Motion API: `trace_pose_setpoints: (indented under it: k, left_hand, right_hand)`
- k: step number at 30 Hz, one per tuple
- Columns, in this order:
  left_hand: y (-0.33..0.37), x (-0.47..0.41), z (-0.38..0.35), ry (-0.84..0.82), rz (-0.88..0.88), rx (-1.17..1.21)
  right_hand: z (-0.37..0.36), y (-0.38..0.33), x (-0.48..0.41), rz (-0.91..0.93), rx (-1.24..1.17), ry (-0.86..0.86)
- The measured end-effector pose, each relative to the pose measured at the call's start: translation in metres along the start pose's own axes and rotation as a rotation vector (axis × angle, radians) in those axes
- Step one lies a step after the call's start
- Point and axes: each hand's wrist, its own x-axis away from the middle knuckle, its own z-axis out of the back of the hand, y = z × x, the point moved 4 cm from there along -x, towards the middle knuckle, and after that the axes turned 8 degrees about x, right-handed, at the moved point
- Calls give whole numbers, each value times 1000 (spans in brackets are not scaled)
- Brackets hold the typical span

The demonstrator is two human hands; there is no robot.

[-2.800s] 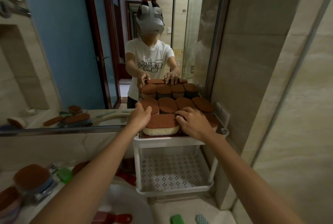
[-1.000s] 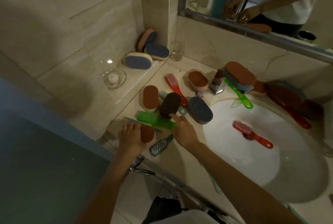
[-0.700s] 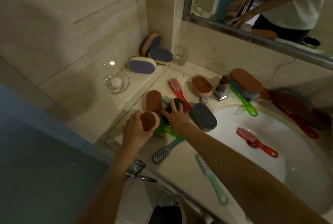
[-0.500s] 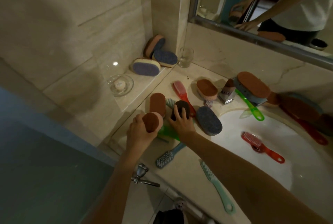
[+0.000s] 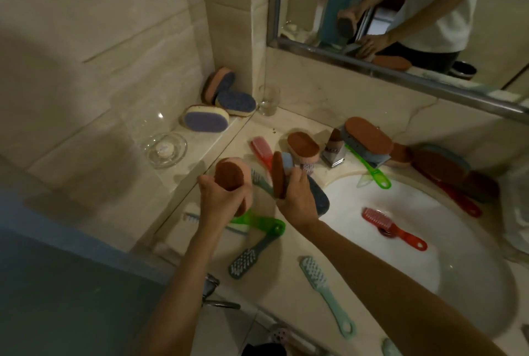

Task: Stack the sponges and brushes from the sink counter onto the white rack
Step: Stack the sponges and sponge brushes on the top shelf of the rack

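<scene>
On the counter (image 5: 274,281) left of the sink basin (image 5: 472,255), nearest first: mint brush (image 5: 326,292) along the basin's near-left rim, bristles up. Just left of it is a grey brush (image 5: 246,259), bristles up. Behind that is a clear green brush (image 5: 262,224), its handle end touching the grey one's.

Both hands are raised above the counter, left of the basin. The left hand (image 5: 220,203) has its fingers curled round a brown-faced sponge (image 5: 229,175), brown face toward the camera. The right hand (image 5: 297,202) grips a brown-and-blue sponge (image 5: 279,173) stood on edge. The two held sponges are near each other, not touching.

A dark grey sponge (image 5: 322,198) lies below the right hand at the basin's left rim. A red brush (image 5: 392,229) lies inside the basin.

Behind the basin's left rim are a pink brush (image 5: 262,150) and a brown sponge (image 5: 303,146). A large brown-topped sponge (image 5: 369,138) is perched on the faucet (image 5: 333,155). A long green brush (image 5: 372,172) lies on the back rim.

Far left of the basin, three purple sponges (image 5: 206,119) sit on the ledge (image 5: 211,142), with a glass tumbler (image 5: 269,100) beside them and a glass dish (image 5: 164,149) nearer. The mirror (image 5: 486,11) is above.
</scene>
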Motion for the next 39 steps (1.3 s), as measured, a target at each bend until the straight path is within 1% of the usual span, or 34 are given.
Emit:
trace_pose_setpoints:
  k: [2, 3, 5, 7, 10, 12, 17, 20, 25, 27, 30, 34, 37, 39]
  left_hand:
    - [10, 0, -13, -5, 77, 146]
    - [16, 1, -22, -18, 110, 200]
    - [34, 2, -42, -80, 131, 251]
    - [56, 5, -65, -201, 119, 332]
    - [86, 21, -101, -388, 108, 397]
    - [106, 39, -123, -506, 49, 406]
    - [163, 96, -190, -823, -56, 504]
    - [200, 136, -231, -952, -84, 581]
    - [250, 207, -287, -1017, -73, 581]
    - [263, 233, -308, -1041, -74, 564]
    - [280, 266, -338, -1055, -92, 525]
    - [303, 301, -378, -1012, -132, 506]
    - [326, 321, -406, -986, -131, 562]
    - [338, 326, -422, -949, -179, 568]
  right_hand:
    - [17, -5, 2, -29, -311, 12]
    - [28, -8, 4, -15, -407, 20]
    - [51, -9, 5, 31, -483, 42]
    - [77, -4, 8, 41, -525, 37]
    - [127, 12, 13, -39, -745, 47]
    - [165, 23, 18, -109, -867, 83]
    - [265, 54, 41, -205, -782, 410]
    - [322, 76, 64, -220, -734, 551]
    - [407, 113, 102, -248, -674, 731]
    - [438, 129, 117, -270, -614, 759]
    - [477, 156, 136, -303, -585, 790]
    - [526, 198, 154, -356, -600, 852]
    - [558, 233, 159, -410, -662, 859]
    - [576, 252, 157, -427, -674, 850]
